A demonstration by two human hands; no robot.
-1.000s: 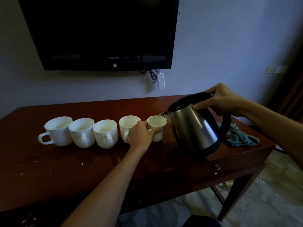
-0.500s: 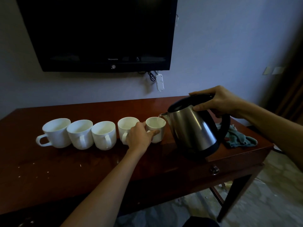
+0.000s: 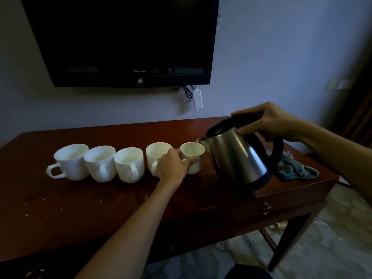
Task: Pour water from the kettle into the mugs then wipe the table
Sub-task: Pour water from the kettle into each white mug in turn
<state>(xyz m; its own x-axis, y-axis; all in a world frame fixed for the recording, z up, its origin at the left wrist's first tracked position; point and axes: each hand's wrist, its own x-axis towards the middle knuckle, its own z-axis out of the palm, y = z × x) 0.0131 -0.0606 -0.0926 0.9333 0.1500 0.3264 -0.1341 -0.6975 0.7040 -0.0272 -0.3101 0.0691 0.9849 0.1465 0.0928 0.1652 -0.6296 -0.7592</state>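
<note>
Water leaves the spout of a steel kettle point(image 3: 239, 158) and drops into the far-right mug point(image 3: 193, 158) of five white mugs lined up on a dark wooden table point(image 3: 100, 208), in a dim room w/ a wall TV point(image 3: 128, 41) above.

The right hand point(image 3: 267, 122) is closed round the kettle's black handle at the top, thumb pressed on the body just below the lid, prob. to keep the tilt steady. The kettle leans left, spout right at the mug's rim, its base lifted clear of the tabletop, apparently so the stream has little distance to fall.

The left hand point(image 3: 173, 166) steadies that same mug: fingers curled against its near side, index finger laid across the front, so it likely can't slide while filling. The hand partly covers the second mug from the right point(image 3: 157, 153), which stands touching or just beside it; can't tell which.

The other three mugs point(image 3: 100, 162) sit shoulder to shoulder further left, handles mostly toward the camera, one turned left. Too dark to see whether any holds water, so progress is unclear; this looks like an early pour, w/ the row to be worked leftward.

A blue-grey cloth point(image 3: 296, 170) lies bunched at the right end, behind the kettle, handy for the wipe. Pale specks point(image 3: 60, 206) dot the near left of the tabletop.
</note>
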